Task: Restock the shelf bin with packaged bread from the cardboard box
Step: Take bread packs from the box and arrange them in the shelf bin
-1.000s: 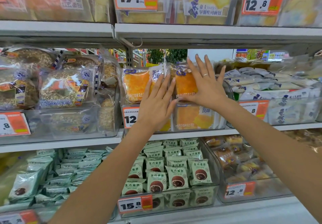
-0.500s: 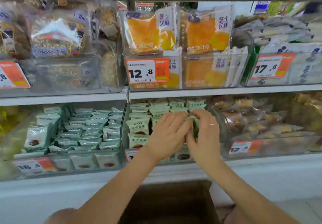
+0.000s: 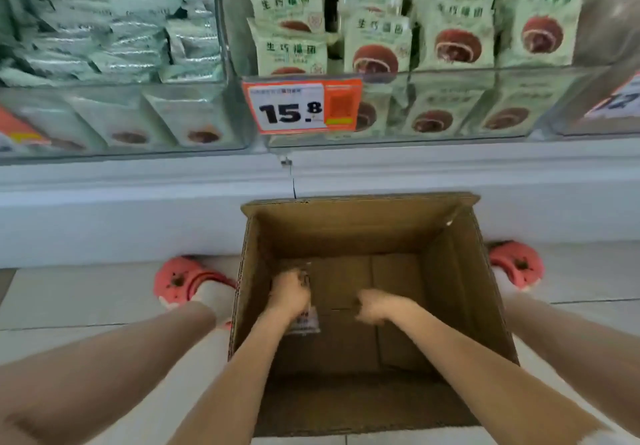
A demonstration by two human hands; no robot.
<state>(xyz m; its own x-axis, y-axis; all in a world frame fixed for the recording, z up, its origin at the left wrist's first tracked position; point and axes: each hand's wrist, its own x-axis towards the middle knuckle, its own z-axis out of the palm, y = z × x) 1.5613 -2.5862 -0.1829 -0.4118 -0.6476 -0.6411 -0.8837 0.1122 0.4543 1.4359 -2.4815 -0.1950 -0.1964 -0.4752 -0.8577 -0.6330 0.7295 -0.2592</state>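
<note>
An open cardboard box [image 3: 450, 292] stands on the floor against the shelf base, between my feet. Both my hands are deep inside it. My left hand [image 3: 289, 294] has its fingers curled on a clear bread package [image 3: 306, 321] with a red and white label, lying near the box's bottom left. My right hand [image 3: 377, 306] is beside it, blurred, with curled fingers; what it holds, if anything, does not show. The rest of the box floor looks bare.
Above the box, a clear shelf bin [image 3: 519, 98] with a 15.8 price tag [image 3: 301, 105] holds several pale green packets [image 3: 377, 46]. A second bin [image 3: 114, 112] of silvery-green packets sits to its left. My pink shoes [image 3: 183, 280] flank the box on white tiles.
My hands dropped from the upper bin with orange bread packs, past the green-packet bin, down into the box. The view tilted down to the floor.
</note>
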